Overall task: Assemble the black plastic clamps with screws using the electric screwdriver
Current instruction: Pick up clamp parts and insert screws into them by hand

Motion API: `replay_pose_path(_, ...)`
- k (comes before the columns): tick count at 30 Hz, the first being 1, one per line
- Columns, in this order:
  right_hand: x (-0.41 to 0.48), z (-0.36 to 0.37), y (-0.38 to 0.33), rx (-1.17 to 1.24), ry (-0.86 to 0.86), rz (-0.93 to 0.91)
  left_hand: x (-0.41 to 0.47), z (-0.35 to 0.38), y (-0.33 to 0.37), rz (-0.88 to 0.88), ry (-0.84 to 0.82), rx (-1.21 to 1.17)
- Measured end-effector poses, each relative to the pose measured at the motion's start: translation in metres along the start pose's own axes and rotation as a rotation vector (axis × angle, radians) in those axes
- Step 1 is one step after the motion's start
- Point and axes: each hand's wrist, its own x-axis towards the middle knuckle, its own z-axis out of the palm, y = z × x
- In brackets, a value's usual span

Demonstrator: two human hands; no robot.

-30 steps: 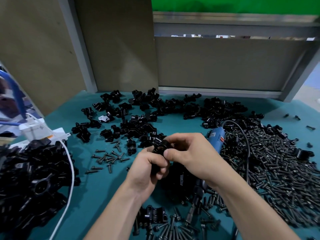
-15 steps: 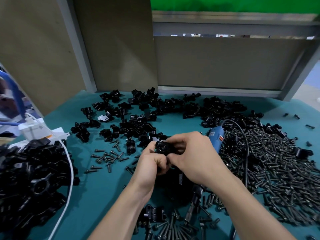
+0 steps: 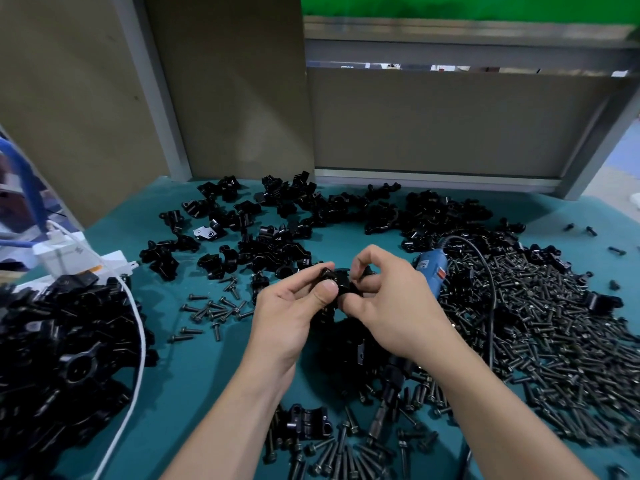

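Two hands grip one black clamp [image 3: 337, 283] above the middle of the teal surface [image 3: 194, 375].
Head view: the left hand [image 3: 294, 318] pinches it between thumb and forefinger, thumb flat on its near face. The right hand [image 3: 393, 306] pinches its right end with curled fingers. The electric screwdriver [image 3: 431, 269] lies just beyond, beside screws [image 3: 554, 323] heaped toward the right edge.

Loose clamps [image 3: 277, 233] lie behind the hands [image 3: 346, 306], screws [image 3: 554, 334] right, screwdriver [image 3: 431, 271] between.
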Motion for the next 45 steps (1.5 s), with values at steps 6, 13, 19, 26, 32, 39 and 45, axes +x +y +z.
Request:
replay_pose_path(6,0.000,0.001,0.001,0.280,-0.026,0.053,0.004,-0.006,-0.004,-0.025,0.006,-0.065)
replay_pose_path(13,0.000,0.008,0.000,0.105,0.003,-0.021,0.002,-0.002,-0.004,-0.002,0.017,-0.123)
replay_pose_path(19,-0.001,0.008,0.001,0.255,-0.044,0.007,0.001,-0.003,-0.002,-0.028,0.070,-0.167)
replay_pose_path(26,0.000,0.011,0.004,0.311,0.024,0.013,0.001,-0.002,-0.003,-0.068,0.000,-0.132)
replay_pose_path(32,-0.002,0.012,0.004,0.358,0.005,0.045,0.003,-0.006,-0.006,-0.070,-0.041,-0.127)
replay_pose_path(39,-0.001,0.007,0.003,0.246,-0.013,0.038,0.004,-0.003,-0.009,-0.048,0.021,-0.157)
replay_pose_path(45,-0.005,-0.010,-0.015,-0.276,-0.081,-0.002,0.010,-0.008,-0.008,-0.061,0.063,-0.177)
